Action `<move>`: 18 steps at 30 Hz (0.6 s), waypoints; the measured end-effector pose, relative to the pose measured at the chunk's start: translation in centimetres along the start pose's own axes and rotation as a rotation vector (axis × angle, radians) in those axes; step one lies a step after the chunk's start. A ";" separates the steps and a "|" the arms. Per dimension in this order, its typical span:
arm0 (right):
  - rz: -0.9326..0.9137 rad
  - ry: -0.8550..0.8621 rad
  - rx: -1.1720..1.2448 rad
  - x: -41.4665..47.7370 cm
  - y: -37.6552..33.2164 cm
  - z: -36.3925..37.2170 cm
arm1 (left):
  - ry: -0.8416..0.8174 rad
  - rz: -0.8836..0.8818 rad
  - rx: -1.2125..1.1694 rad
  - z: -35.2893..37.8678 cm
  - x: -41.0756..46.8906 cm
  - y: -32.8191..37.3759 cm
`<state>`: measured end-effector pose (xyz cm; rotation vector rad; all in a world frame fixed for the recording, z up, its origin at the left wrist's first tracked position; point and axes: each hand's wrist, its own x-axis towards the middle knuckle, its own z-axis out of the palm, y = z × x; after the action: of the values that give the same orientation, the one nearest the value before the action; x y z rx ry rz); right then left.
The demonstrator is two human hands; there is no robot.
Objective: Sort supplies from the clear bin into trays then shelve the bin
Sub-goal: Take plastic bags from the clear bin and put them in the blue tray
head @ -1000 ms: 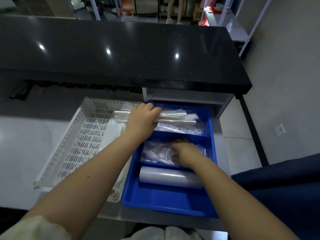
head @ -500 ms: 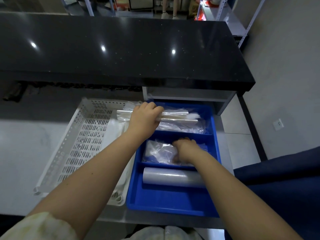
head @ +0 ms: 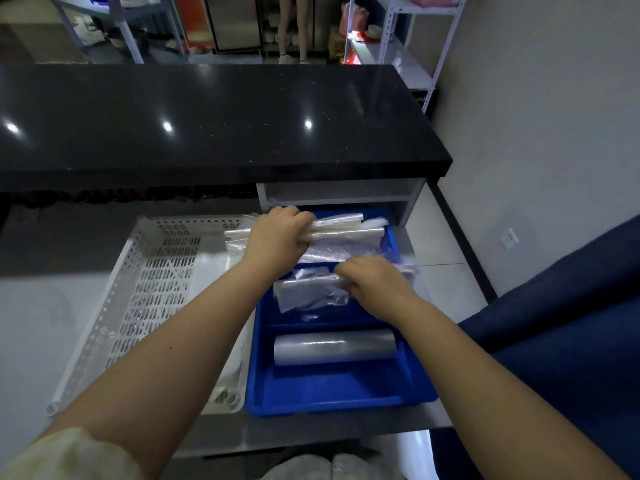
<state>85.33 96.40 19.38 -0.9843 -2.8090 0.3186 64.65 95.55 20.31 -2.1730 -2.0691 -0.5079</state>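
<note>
So the right hand [head: 375,287] has lifted since a moment ago. It was pressed flat into the middle section of the blue tray [head: 332,400], and now it's closed around a crumpled bunch of clear bags [head: 308,292] and pulling them up off the tray floor. The left hand [head: 277,237] hasn't really budged: it's still wrapped tight around the rolled clear sleeves [head: 346,230] over the tray's far section, with more loose plastic under them. The plastic roll [head: 334,346] sits alone in the tray's near section, untouched. The white perforated basket [head: 152,289] is right against the tray's left side and looks mostly empty. I can't spot the clear bin anywhere in view. My guess is the sorting's mid-way, the middle bags are getting regrouped or moved, and shelving is still a way off.
</note>
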 end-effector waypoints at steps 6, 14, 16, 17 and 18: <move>0.000 0.140 -0.038 -4.5 0.6 -4.2 | -0.034 0.096 -0.079 -0.1 1.2 2.7; 0.052 0.283 -0.180 -9.3 1.4 -6.0 | -0.107 0.137 -0.092 1.0 0.0 5.3; 0.105 0.295 -0.192 -10.0 1.4 -6.1 | -0.138 0.123 -0.112 1.0 -0.3 5.9; 0.138 0.305 -0.193 -10.3 1.4 -6.2 | -0.171 0.116 -0.139 0.9 -0.4 6.4; 0.165 0.320 -0.197 -10.5 1.5 -6.5 | -0.209 0.109 -0.170 0.9 -0.6 7.0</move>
<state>95.72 91.86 24.56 -1.1917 -2.5081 -0.0949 71.68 94.74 20.38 -2.5196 -2.0591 -0.4796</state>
